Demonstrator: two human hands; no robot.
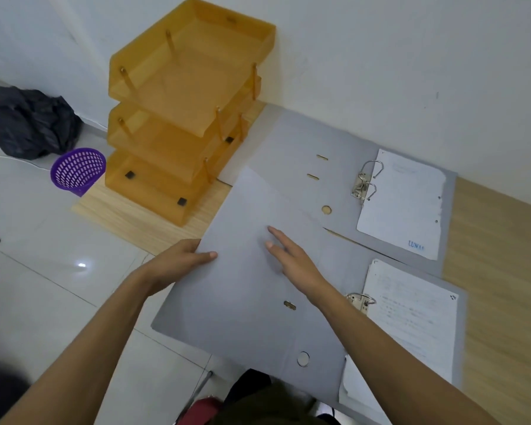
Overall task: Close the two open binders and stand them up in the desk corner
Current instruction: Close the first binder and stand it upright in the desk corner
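Note:
Two grey lever-arch binders lie open on the wooden desk. The near binder (246, 302) has its left cover raised off the desk edge, and white pages sit on its right half beside the metal rings (360, 300). My left hand (178, 260) grips the outer edge of that cover, thumb on top. My right hand (292, 259) rests flat on the inside of the same cover, fingers spread. The far binder (292, 148) lies flat against the wall, its rings (367, 180) next to a white sheet.
An orange three-tier letter tray (184, 118) stands at the desk's back left corner, against the wall. Bare wooden desk (500, 271) shows to the right of the binders. Below on the tiled floor are a purple basket (78, 170) and a black bag (28, 124).

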